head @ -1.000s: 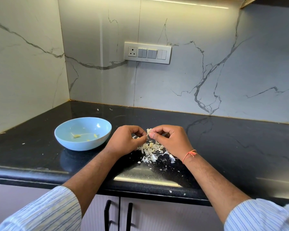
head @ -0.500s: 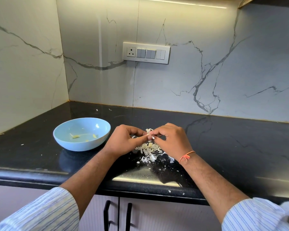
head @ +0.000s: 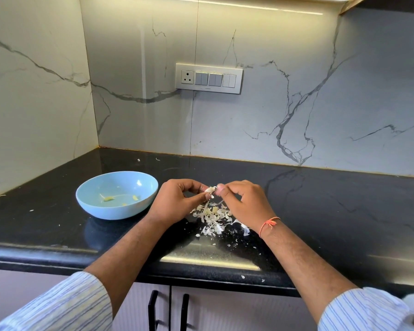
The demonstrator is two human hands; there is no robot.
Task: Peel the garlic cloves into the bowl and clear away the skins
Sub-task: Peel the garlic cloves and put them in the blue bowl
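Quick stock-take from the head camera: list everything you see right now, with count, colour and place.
Round light-blue bowl: one, on the counter left of the hands, a few yellowish garlic bits inside.
Papery garlic skins: one loose pile, off-white, on the counter under the hands.
Garlic clove: one, whitish, in the grip of both hands' fingertips.
Black stone counter: one.
Switch panel: one, white-grey, on the marble wall.
Cabinet handles: two, black, below the counter.
Orange thread band: one, right wrist.
Left hand: pinches the clove.
Right hand: pinches the clove.
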